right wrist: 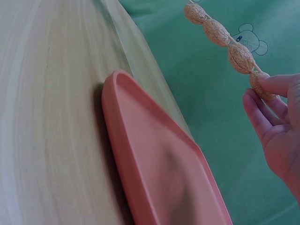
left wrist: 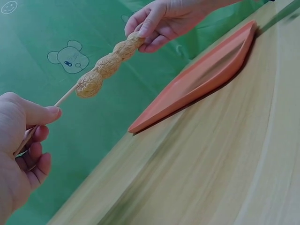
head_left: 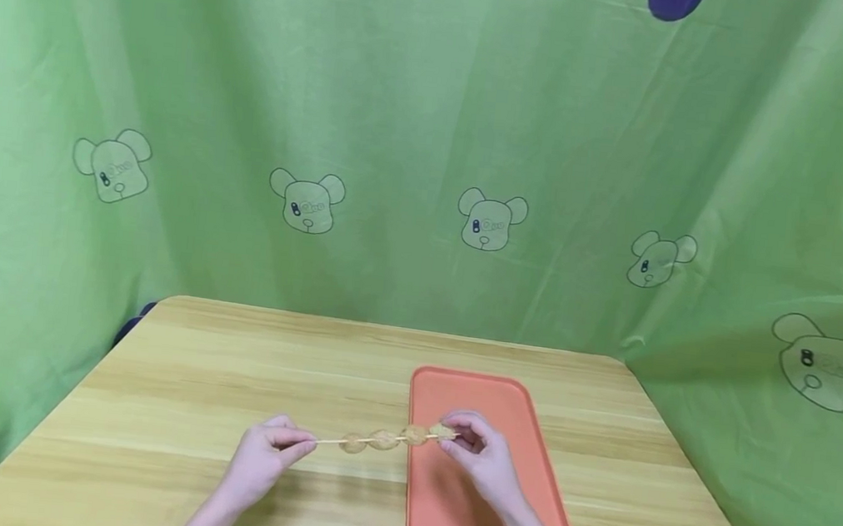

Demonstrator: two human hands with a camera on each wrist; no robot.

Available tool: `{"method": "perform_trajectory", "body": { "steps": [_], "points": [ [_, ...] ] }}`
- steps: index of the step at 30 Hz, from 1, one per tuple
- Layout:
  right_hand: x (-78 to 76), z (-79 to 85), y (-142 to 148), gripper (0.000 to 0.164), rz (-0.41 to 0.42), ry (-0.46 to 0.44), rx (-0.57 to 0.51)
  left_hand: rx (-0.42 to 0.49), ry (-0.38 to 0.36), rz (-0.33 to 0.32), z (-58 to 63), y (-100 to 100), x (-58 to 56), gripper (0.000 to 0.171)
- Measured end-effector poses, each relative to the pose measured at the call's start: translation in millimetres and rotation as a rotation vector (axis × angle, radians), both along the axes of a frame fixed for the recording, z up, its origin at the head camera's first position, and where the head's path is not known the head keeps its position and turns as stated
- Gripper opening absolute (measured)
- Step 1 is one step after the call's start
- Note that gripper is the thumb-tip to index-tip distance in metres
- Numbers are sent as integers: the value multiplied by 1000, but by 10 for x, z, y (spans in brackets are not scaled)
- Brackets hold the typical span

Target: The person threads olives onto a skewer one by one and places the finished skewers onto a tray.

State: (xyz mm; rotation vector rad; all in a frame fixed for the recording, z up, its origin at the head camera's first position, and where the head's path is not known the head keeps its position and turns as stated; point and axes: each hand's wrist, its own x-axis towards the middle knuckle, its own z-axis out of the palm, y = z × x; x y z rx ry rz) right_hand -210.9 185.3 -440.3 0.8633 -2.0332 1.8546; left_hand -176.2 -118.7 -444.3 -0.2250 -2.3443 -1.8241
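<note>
A thin wooden skewer [head_left: 331, 441] carries several wrinkled tan balls [left wrist: 108, 65] in a row and hangs nearly level above the table. My left hand [head_left: 261, 456] pinches its bare end between thumb and index finger; the other fingers curl beneath in the left wrist view. At the opposite end, my right hand [head_left: 483, 460] grips the last ball [right wrist: 260, 86] with thumb and fingertips, partly covering it. That end is over the coral-pink tray [head_left: 438, 498], while the left end extends past the tray's left side.
The tray, low-rimmed with rounded corners, lies right of centre on a light wooden table [head_left: 271, 350]. A green curtain [head_left: 390, 277] with bear-head prints surrounds the table's back and sides.
</note>
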Motion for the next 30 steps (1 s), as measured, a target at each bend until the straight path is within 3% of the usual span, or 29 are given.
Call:
{"method": "perform_trajectory", "body": {
  "steps": [8,17,23,30],
  "points": [
    [16,12,41,35,-13,-143,-62,-18,-3,-31,-65,28,-5,9],
    [-5,-43,75,37,-25,-203,-137,-101,10,-136,-137,46,5,20],
    [-13,-44,85,37,-14,-214,-163,-134,10,-185,-183,49,24,13],
    [-32,-47,108,36,-95,-261,-156,-177,-24,-235,-197,87,18,15]
  ]
}}
